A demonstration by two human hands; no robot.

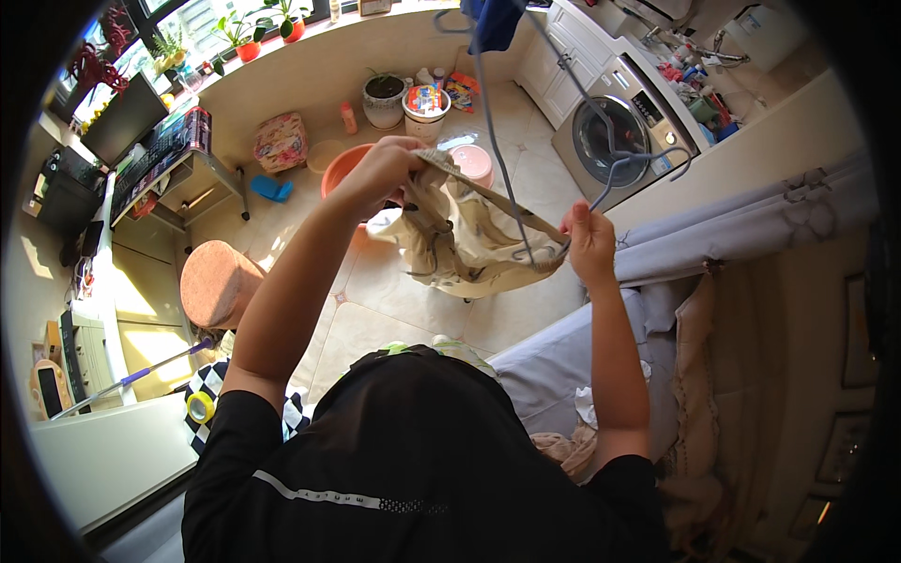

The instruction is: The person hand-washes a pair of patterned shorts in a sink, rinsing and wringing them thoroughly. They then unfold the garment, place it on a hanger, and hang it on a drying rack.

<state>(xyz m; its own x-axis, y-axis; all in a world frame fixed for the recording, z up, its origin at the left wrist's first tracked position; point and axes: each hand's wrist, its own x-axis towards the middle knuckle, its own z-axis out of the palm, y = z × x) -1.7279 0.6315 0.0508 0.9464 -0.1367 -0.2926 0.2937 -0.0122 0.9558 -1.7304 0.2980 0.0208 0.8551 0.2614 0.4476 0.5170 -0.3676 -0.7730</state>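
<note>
Beige patterned cloth, apparently a garment (464, 246) with a gathered waistband, hangs in the air before me. My left hand (386, 172) pinches one end of the waistband. At the other end, my right hand (590, 239) is closed around the arm of a grey-blue wire hanger (501, 158). The hanger's lower corner sits inside the waistband's opening, and its hook points right. Whether my right fingers also grip the cloth is hidden. A navy cloth (490, 24) is at the hanger's upper end, cut off by the frame's top.
An orange basin (345, 169) stands on the floor behind my left hand, near a pink bucket (471, 163). A front-loading washing machine (609, 141) is at right. Left are a round stool (219, 285) and a desk (204, 169). A grey-covered seat (556, 352) lies right.
</note>
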